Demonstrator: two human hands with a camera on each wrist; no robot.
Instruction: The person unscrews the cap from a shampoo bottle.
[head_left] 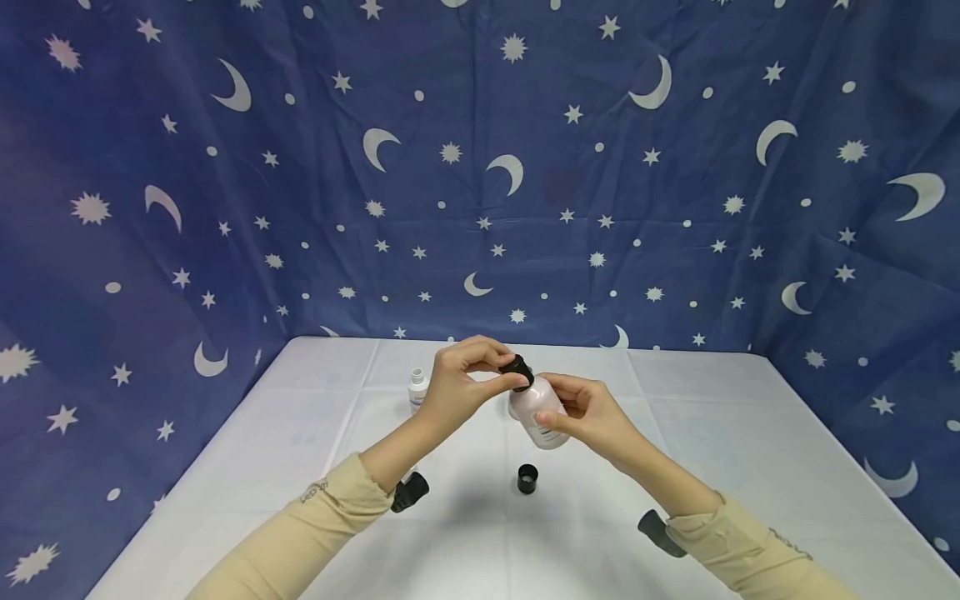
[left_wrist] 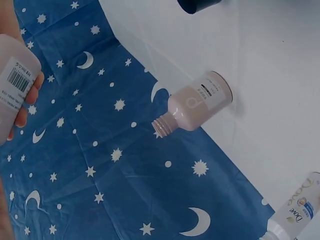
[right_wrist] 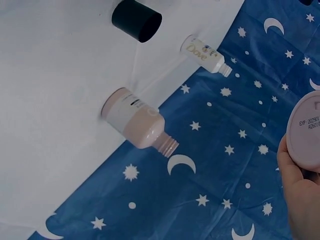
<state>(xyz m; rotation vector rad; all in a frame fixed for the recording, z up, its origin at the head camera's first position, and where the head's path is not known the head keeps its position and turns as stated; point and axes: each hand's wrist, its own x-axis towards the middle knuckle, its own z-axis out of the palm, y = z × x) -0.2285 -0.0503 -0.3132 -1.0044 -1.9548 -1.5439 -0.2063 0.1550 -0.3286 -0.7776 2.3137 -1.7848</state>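
My right hand (head_left: 588, 412) grips a pale pink bottle (head_left: 538, 408) above the table, tilted with its top toward my left hand (head_left: 459, 375). Thumb and fingers of the left hand pinch a black cap (head_left: 517, 371) at the bottle's top; the neck is hidden. In the left wrist view the held bottle (left_wrist: 17, 80) shows a barcode label. Its round base (right_wrist: 307, 135) faces the right wrist camera, with stamped print on it. A second pink bottle (left_wrist: 197, 102), uncapped with a threaded neck, stands on the table behind the held one.
A white Dove bottle (head_left: 417, 390) with an uncapped neck stands behind the left forearm. Nearer on the white-covered table (head_left: 330, 533), a loose black cap (head_left: 527, 478) sits below the hands. A blue curtain (head_left: 480, 167) with moons and stars surrounds the back and sides.
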